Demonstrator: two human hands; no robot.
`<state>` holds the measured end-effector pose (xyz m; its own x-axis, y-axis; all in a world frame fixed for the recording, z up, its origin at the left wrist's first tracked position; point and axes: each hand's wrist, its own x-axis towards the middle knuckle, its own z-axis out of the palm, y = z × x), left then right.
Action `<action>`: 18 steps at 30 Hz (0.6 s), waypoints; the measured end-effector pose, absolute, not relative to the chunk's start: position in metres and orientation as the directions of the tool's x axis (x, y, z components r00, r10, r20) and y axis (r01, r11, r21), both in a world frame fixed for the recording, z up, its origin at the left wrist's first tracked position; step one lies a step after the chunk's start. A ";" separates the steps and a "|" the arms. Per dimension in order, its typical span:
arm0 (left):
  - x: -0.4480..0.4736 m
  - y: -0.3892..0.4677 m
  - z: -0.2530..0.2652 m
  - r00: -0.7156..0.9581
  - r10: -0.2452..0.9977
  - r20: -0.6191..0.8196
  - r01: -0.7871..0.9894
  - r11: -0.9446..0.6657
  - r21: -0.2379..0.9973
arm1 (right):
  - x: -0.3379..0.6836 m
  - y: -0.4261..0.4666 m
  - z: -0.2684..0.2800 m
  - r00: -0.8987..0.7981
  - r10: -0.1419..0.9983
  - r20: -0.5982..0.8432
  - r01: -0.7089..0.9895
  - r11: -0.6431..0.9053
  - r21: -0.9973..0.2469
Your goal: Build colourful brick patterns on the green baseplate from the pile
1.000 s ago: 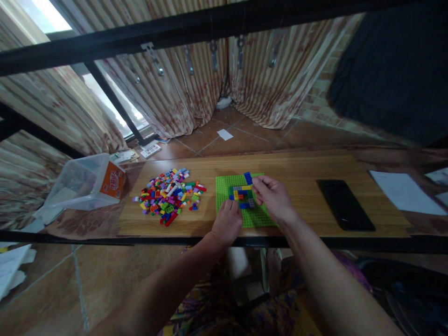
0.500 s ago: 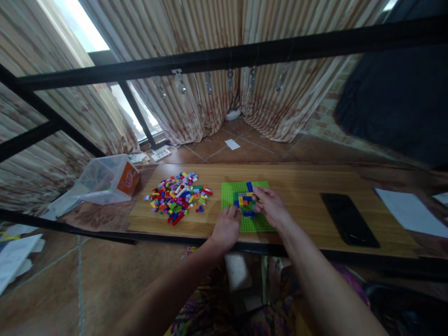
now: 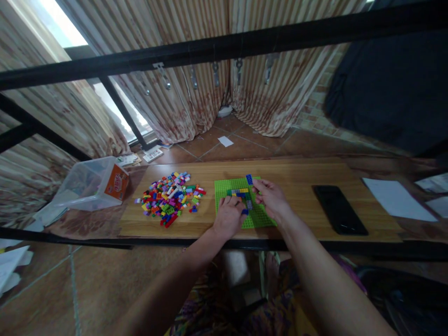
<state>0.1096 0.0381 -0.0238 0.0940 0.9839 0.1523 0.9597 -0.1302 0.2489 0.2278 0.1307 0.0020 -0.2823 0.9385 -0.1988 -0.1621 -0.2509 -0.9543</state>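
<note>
A green studded baseplate (image 3: 262, 218) lies on the wooden board, with yellow, blue, grey and green toy bricks (image 3: 240, 192) built up on its middle. My left hand (image 3: 228, 217) reaches over these bricks from the near left. Its fingers are bent down onto them, covering part of the build, and whatever is between the fingertips is hidden. At the plate's far edge, my right hand (image 3: 271, 198) pinches a blue toy brick (image 3: 249, 179) between thumb and fingers, held above the studs.
Left of the plate spreads a pile of loose colourful bricks (image 3: 171, 198). A clear plastic box (image 3: 84, 184) with an orange label stands beyond it. A black phone-like slab (image 3: 339, 210) and white paper (image 3: 397, 198) lie at right. A dark metal bar (image 3: 196, 51) crosses the far side.
My left hand has shifted further over the built bricks, covering more of them. My right hand has moved the blue brick slightly right and away relative to the plate. The whole view has shifted a little.
</note>
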 end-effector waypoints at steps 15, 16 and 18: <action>0.104 0.053 -0.007 0.100 0.995 0.012 0.952 -0.099 0.288 | 0.273 0.147 -0.003 -0.164 0.986 0.004 0.930 0.156 -0.334; 0.102 0.059 -0.005 0.097 0.995 -0.018 0.952 -0.087 0.295 | 0.275 0.147 -0.002 -0.165 0.986 -0.008 0.932 0.153 -0.329; 0.098 0.071 0.000 0.082 0.993 -0.086 0.950 -0.052 0.307 | 0.277 0.148 -0.002 -0.169 0.985 -0.029 0.930 0.150 -0.336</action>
<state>0.0982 0.0705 -0.0005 0.0817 0.9930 -0.0856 0.9503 -0.0517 0.3069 0.2770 0.1480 -0.0022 -0.1693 0.9851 -0.0290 0.9300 0.1499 -0.3356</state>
